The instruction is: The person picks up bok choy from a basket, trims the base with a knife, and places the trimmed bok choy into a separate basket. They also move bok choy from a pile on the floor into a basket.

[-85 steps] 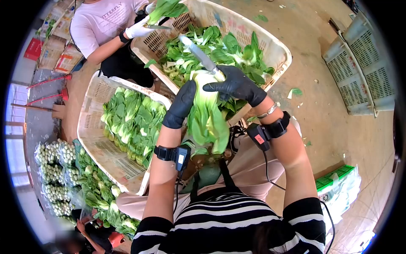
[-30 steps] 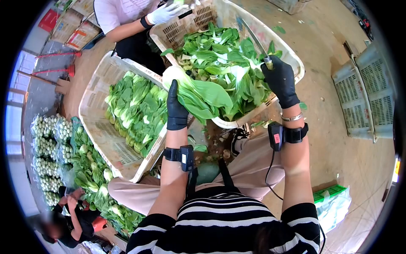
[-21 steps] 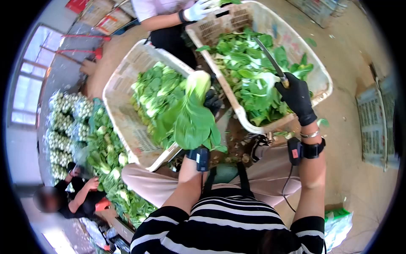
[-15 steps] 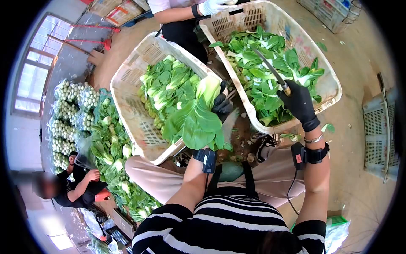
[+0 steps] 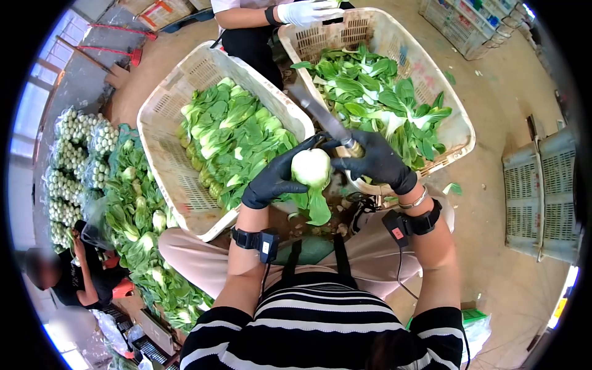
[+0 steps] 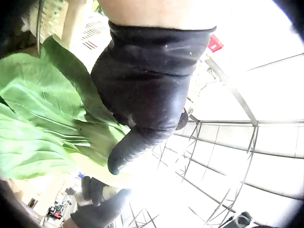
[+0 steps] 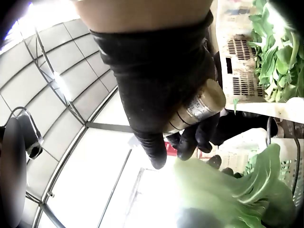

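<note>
In the head view a leafy green point(image 5: 311, 168) is held between the two black-gloved hands, its pale base turned up toward the camera. The left hand point(image 5: 275, 177) grips it from the left, thumb across the pale stalk; in the left wrist view the leaves point(image 6: 42, 114) spread beside the left hand point(image 6: 142, 85). Close by on the right, the right hand point(image 5: 375, 161) grips a knife point(image 5: 330, 123), whose blade points up and left. The right wrist view shows the knife's handle point(image 7: 199, 108) in the curled fingers of the right hand point(image 7: 161, 90).
A crate point(image 5: 179, 209) of neatly laid greens stands at the left, another crate point(image 5: 459, 117) of loose leaves at the right. Greens point(image 5: 139, 216) and bagged produce point(image 5: 77, 148) lie far left. A person with a white glove point(image 5: 308, 12) sits behind; stacked crates point(image 5: 536, 191) stand far right.
The left hand has turned the green from leaves spread low to base facing up. The right hand with the knife has moved left from the right crate's edge to beside the green.
</note>
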